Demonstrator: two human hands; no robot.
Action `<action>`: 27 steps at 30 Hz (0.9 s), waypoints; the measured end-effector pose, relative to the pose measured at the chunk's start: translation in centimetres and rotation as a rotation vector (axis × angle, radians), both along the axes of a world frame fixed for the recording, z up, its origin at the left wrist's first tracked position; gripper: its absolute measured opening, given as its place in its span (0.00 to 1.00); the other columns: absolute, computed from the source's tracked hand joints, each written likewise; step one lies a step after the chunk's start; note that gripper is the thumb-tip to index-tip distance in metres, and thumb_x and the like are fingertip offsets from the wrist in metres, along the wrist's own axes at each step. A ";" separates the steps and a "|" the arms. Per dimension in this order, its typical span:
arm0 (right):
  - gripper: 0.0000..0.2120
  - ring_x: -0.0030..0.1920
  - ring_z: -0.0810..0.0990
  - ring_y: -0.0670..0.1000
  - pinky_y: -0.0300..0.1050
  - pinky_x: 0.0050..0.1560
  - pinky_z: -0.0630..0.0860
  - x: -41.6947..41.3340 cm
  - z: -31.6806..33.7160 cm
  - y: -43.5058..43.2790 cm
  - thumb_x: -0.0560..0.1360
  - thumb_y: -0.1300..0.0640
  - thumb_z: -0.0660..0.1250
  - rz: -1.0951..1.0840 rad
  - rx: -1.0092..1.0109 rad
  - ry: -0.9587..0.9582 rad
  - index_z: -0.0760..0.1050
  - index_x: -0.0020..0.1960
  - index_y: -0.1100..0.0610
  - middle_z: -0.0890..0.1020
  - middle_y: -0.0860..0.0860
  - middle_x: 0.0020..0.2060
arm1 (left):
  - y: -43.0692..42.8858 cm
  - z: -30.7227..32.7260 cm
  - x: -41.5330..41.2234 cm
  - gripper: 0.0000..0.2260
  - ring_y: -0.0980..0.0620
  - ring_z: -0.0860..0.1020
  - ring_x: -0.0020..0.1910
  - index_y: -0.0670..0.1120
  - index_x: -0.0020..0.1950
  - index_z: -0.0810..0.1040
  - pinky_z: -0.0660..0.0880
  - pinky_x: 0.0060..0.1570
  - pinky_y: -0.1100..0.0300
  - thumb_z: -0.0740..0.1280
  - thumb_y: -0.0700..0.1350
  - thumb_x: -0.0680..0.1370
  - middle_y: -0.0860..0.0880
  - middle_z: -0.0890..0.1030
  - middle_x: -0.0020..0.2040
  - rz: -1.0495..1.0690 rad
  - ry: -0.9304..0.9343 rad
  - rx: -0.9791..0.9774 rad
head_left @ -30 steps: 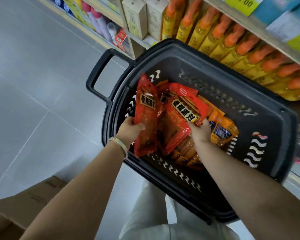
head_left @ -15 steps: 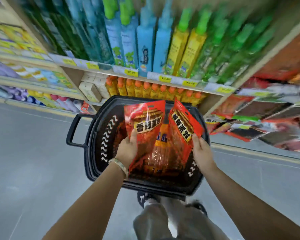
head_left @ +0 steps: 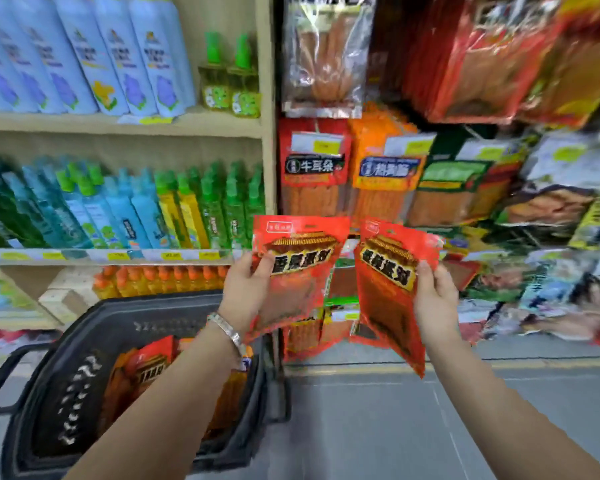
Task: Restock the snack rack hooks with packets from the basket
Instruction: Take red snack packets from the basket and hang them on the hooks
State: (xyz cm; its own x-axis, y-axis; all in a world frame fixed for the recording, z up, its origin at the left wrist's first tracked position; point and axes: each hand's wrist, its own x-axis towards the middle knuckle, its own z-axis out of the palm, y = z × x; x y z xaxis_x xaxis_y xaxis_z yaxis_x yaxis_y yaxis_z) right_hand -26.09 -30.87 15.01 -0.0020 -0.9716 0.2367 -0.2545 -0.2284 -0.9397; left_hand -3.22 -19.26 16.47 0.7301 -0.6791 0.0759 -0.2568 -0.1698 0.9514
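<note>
My left hand (head_left: pixel 245 289) grips one red snack packet (head_left: pixel 298 268) by its left edge, held upright. My right hand (head_left: pixel 433 296) grips a second red snack packet (head_left: pixel 388 289) by its right edge, tilted a little. Both packets hang in the air in front of the snack rack (head_left: pixel 413 174), which is full of hanging red and orange packets. The dark basket (head_left: pixel 59 382) sits on the floor at lower left, below my left forearm, with more red and orange packets (head_left: pixel 146 368) inside it.
Wooden shelves (head_left: pixel 118 123) on the left carry blue, green and yellow bottles, with orange-capped bottles (head_left: pixel 160 277) on the lowest shelf behind the basket. A wooden upright (head_left: pixel 269 98) divides shelves from rack. Grey floor (head_left: pixel 395 427) spreads at lower right.
Both hands lifted the two red packets out of the basket and up toward the rack. My view swung up and right, so the basket now lies lower left.
</note>
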 end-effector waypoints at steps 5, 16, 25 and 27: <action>0.16 0.33 0.66 0.45 0.36 0.34 0.63 -8.5 5.3 -5.8 0.80 0.52 0.58 -0.093 -0.102 -0.054 0.70 0.39 0.61 0.72 0.52 0.35 | -6.5 4.9 -7.0 0.11 0.44 0.76 0.42 0.43 0.40 0.75 0.68 0.44 0.54 0.64 0.48 0.79 0.40 0.79 0.39 -0.029 -0.115 -0.122; 0.14 0.37 0.70 0.46 0.44 0.39 0.66 -15.2 17.8 -17.9 0.77 0.45 0.61 -0.152 -0.166 -0.267 0.74 0.38 0.52 0.74 0.48 0.35 | -19.0 16.4 -12.6 0.10 0.54 0.71 0.37 0.40 0.43 0.76 0.67 0.38 0.60 0.61 0.44 0.78 0.46 0.76 0.38 -0.102 -0.278 -0.435; 0.16 0.41 0.67 0.50 0.46 0.43 0.63 -12.4 24.9 -27.8 0.76 0.45 0.62 0.070 -0.177 -0.440 0.75 0.46 0.58 0.69 0.52 0.40 | -26.8 21.7 -10.4 0.23 0.49 0.72 0.34 0.38 0.37 0.72 0.70 0.36 0.51 0.59 0.59 0.72 0.40 0.76 0.34 0.055 -0.394 -0.521; 0.11 0.41 0.68 0.50 0.47 0.43 0.65 -11.4 26.4 -30.0 0.75 0.45 0.63 0.101 -0.176 -0.463 0.73 0.45 0.53 0.70 0.52 0.41 | -28.7 22.4 -10.0 0.21 0.51 0.72 0.33 0.39 0.36 0.72 0.69 0.36 0.52 0.60 0.58 0.71 0.46 0.75 0.32 0.059 -0.345 -0.539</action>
State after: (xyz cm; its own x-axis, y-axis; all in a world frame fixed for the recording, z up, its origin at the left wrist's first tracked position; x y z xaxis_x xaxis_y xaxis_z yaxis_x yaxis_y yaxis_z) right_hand -37.45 -60.84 41.44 -0.0533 -0.9177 0.3936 0.2114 -0.3956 -0.8938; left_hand -13.19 -47.92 38.91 0.6377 -0.4397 0.6325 -0.5680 0.2862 0.7717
